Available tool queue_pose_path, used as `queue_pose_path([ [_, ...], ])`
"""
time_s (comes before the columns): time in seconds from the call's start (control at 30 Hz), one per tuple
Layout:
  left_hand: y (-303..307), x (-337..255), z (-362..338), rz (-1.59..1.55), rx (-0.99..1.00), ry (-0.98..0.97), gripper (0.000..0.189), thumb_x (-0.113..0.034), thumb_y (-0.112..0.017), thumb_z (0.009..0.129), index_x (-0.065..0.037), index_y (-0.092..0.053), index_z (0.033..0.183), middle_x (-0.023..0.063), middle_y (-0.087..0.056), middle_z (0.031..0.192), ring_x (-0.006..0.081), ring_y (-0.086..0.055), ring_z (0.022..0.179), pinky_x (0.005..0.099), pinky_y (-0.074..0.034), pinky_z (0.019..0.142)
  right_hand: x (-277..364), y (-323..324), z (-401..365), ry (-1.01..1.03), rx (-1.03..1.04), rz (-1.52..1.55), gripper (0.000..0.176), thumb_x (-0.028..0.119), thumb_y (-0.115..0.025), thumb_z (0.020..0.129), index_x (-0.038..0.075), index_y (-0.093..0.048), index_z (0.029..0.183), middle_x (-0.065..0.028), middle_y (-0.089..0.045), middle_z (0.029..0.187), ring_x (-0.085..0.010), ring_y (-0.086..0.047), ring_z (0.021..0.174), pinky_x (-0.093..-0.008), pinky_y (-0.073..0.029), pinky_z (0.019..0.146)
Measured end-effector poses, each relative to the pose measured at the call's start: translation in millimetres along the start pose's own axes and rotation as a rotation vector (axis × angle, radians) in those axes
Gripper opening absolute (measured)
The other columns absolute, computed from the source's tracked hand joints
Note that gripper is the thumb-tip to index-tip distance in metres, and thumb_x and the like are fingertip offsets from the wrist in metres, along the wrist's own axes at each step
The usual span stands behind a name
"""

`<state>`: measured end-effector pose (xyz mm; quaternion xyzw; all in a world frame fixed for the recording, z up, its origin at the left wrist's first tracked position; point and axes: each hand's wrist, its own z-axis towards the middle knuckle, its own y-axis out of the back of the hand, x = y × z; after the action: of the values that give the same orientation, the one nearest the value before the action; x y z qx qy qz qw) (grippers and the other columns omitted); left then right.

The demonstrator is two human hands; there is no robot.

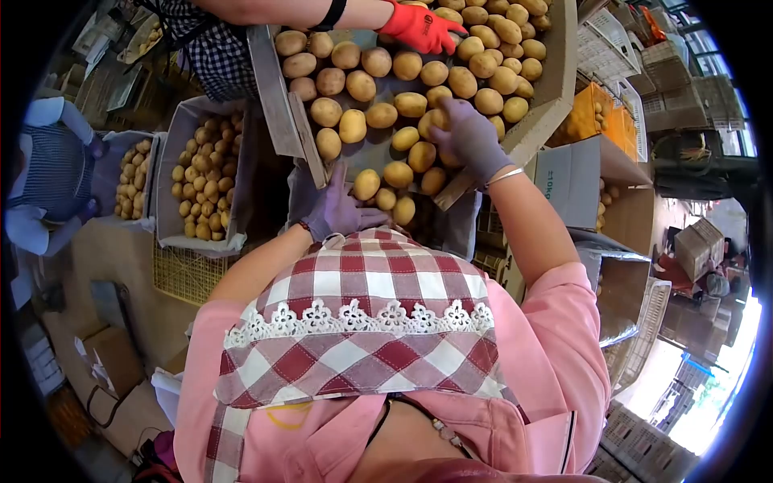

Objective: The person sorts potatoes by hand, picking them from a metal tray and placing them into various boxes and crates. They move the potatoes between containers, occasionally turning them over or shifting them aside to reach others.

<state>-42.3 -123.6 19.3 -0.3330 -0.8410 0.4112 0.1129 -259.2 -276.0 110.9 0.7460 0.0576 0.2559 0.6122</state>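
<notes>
Many yellow-brown potatoes (382, 115) lie on a wood-sided sorting table (279, 97) that narrows toward me. My right hand (473, 143), in a purple-grey glove, reaches in from the right with its fingers curled around a potato (436, 122). At the table's narrow end is my left hand (342, 208), gloved alike, fingers spread and holding nothing. Close beside those fingers, several potatoes (386, 198) sit at the outlet. Below the outlet, a container lined with grey cloth (463, 221) is mostly hidden by my hands and checked apron.
Across the table, another person's red-gloved hand (424, 29) touches potatoes. Left of me stands a lined crate (167, 217) of potatoes on a yellow basket (189, 274); a further person stands beyond. Cardboard boxes (573, 181) and an orange crate (624, 133) are at my right.
</notes>
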Motion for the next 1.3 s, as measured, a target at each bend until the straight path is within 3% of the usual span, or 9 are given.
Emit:
queue_pose_path([
  [0.1, -14, 8, -4, 0.047, -0.046, -0.077, 0.109, -0.077, -0.049, 0.075, -0.012, -0.002, 0.148, 0.0200, -0.020, 0.149, 0.0442, -0.034, 0.131, 0.0538, -0.035, 0.104, 8, 3, 17, 0.413, -0.586, 0.442, 0.073, 0.027, -0.076, 0.075, 0.004, -0.040, 0.134, -0.0206, -0.056, 0.121, -0.0289, -0.059, 0.104, -0.0350, -0.050, 0.084],
  [0.17, -4, 2, 3, -0.134, 0.044, -0.001, 0.112, -0.076, -0.054, 0.072, -0.013, 0.000, 0.148, 0.0186, -0.012, 0.151, 0.0455, -0.027, 0.133, 0.0557, -0.036, 0.103, 2, 7, 19, 0.180, -0.600, 0.498, 0.064, 0.025, -0.075, 0.076, 0.003, -0.045, 0.128, -0.0169, -0.061, 0.107, -0.0219, -0.063, 0.086, -0.0319, -0.052, 0.075],
  [0.27, 3, 3, 2, -0.066, 0.079, -0.058, 0.119, -0.077, -0.054, 0.070, -0.010, 0.007, 0.147, 0.0201, -0.007, 0.152, 0.0449, -0.024, 0.135, 0.0573, -0.035, 0.103, -11, -9, 23, 0.035, -0.365, 0.543, 0.043, 0.030, -0.071, 0.076, 0.007, -0.058, 0.110, -0.0161, -0.066, 0.086, -0.0312, -0.066, 0.076, -0.0397, -0.052, 0.073],
  [0.57, -3, 8, 8, -0.115, -0.071, -0.093, 0.126, -0.077, -0.058, 0.067, -0.008, 0.014, 0.145, 0.0205, -0.020, 0.148, 0.0432, -0.032, 0.131, 0.0564, -0.030, 0.107, 72, -54, 5, 0.272, -0.182, -0.180, 0.084, 0.022, -0.070, 0.069, 0.023, -0.028, 0.142, -0.0156, -0.051, 0.117, -0.0348, -0.059, 0.094, -0.0451, -0.051, 0.076],
  [0.8, -27, 12, -2, -0.001, -0.103, -0.149, 0.112, -0.078, -0.050, 0.072, -0.007, -0.004, 0.145, 0.0208, -0.024, 0.145, 0.0404, -0.033, 0.130, 0.0543, -0.031, 0.107, 68, -60, 3, 0.105, 0.018, -0.107, 0.092, 0.024, -0.073, 0.070, 0.009, -0.020, 0.143, -0.0141, -0.055, 0.114, -0.0324, -0.060, 0.097, -0.0428, -0.050, 0.078],
  [1.03, 5, 7, 8, -0.023, 0.081, -0.081, 0.064, -0.052, -0.050, 0.090, -0.012, -0.031, 0.137, 0.0141, -0.031, 0.143, 0.0369, -0.035, 0.130, 0.0518, -0.034, 0.106, -3, -18, -12, 0.293, -0.400, 0.171, 0.047, 0.026, -0.067, 0.071, 0.011, -0.056, 0.114, -0.0167, -0.061, 0.104, -0.0341, -0.058, 0.098, -0.0418, -0.049, 0.084],
  [1.1, 29, 11, 17, 0.554, 0.179, -0.292, 0.058, -0.046, -0.052, 0.090, -0.011, -0.037, 0.133, 0.0149, -0.033, 0.142, 0.0372, -0.039, 0.127, 0.0520, -0.036, 0.104, -54, 4, 11, 0.142, -0.610, 0.144, 0.042, 0.030, -0.066, 0.074, 0.009, -0.058, 0.110, -0.0167, -0.060, 0.106, -0.0334, -0.059, 0.095, -0.0430, -0.049, 0.084],
  [1.17, -14, 9, -9, 0.129, 0.034, -0.104, 0.065, -0.051, -0.053, 0.088, -0.011, -0.034, 0.136, 0.0167, -0.032, 0.142, 0.0371, -0.041, 0.126, 0.0522, -0.037, 0.103, -71, 23, 26, -0.175, -0.680, -0.029, 0.033, 0.028, -0.063, 0.077, 0.006, -0.058, 0.102, -0.0183, -0.060, 0.098, -0.0348, -0.060, 0.092, -0.0438, -0.050, 0.078],
  [1.3, -3, 7, 11, -0.066, 0.131, 0.048, 0.110, -0.074, -0.050, 0.077, -0.003, -0.004, 0.146, 0.0236, -0.024, 0.146, 0.0376, -0.038, 0.129, 0.0521, -0.035, 0.105, 8, -25, 74, 0.053, -0.375, -0.174, 0.023, 0.023, -0.064, 0.072, 0.010, -0.060, 0.090, -0.0158, -0.059, 0.099, -0.0360, -0.059, 0.091, -0.0463, -0.051, 0.073],
])
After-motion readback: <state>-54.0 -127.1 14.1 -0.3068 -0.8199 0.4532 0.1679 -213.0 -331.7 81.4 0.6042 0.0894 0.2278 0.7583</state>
